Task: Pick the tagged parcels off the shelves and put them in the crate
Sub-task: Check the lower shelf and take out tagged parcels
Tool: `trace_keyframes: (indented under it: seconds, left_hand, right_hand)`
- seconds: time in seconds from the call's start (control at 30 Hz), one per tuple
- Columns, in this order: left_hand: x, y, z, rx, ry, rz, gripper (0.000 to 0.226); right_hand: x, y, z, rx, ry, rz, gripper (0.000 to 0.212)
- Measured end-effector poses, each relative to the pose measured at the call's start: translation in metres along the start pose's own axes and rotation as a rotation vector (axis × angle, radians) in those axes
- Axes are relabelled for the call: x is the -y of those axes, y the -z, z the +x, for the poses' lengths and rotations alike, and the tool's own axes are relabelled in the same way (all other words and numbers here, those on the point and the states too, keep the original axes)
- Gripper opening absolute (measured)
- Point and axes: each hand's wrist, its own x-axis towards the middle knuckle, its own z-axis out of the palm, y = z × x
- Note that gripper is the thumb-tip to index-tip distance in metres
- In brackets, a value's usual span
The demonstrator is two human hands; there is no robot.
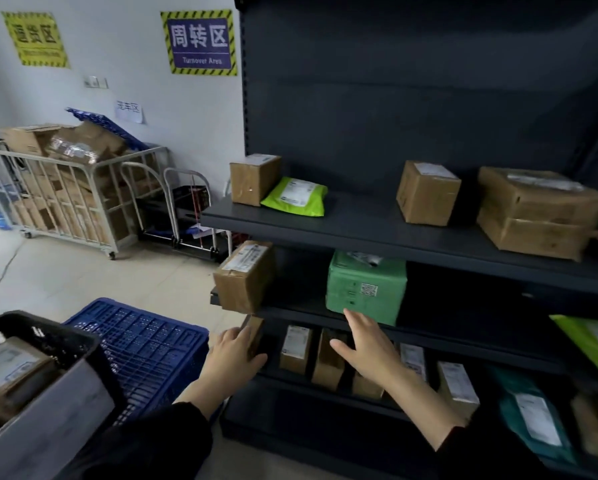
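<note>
dark shelves (377, 226), parcels in rows, crate (48, 348) low at left.
reached in: left hand (235, 351) clasped round small box (254, 336), likely for lifting; right hand (366, 344) spread open, empty, beside green parcel (366, 289).

Dark shelves (377, 226) bearing parcels (427, 192)

On the wall, a purple sign (199, 42) with a yellow-and-black striped border, reading "周转区" and beneath it "Turnover Area". Further left, a yellow sign (35, 39) with dark characters, apparently "退货区", and a smaller line under it too blurred to read. Lower down, a white paper sheet (129, 111) with handwritten characters ending in "区", otherwise unclear. On the green parcel (366, 289) on the middle shelf, a QR code and small illegible print. White shipping labels on the other parcels, none readable.
</note>
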Motion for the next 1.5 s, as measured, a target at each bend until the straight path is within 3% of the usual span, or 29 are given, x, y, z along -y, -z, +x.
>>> trace_keyframes:
  seconds: [0.5,0.73,1.07,1.27,1.5]
  left_hand:
    - [-0.028,-0.048,0.031,0.130,-0.020,0.032,0.072]
    - [0.006,-0.064,0.061,0.189,-0.041,0.053,0.069]
    - [0.085,-0.133,0.123,0.277,0.023,0.067,0.072]
    - [0.122,-0.199,0.183,0.179,0.080,0.011,0.067]
    - [0.167,-0.282,0.257,-0.085,0.137,0.043,0.076]
  right_hand:
    - [-0.058,-0.013,-0.006,0.027,-0.132,-0.007,0.071]
    - [-0.047,-0.048,0.023,0.062,-0.176,0.017,0.069]
    - [-0.046,-0.152,0.084,0.163,-0.236,0.096,0.069]
    - [-0.072,-0.228,0.139,0.224,-0.238,0.150,0.069]
    - [-0.110,-0.329,0.209,0.098,-0.125,0.149,0.066]
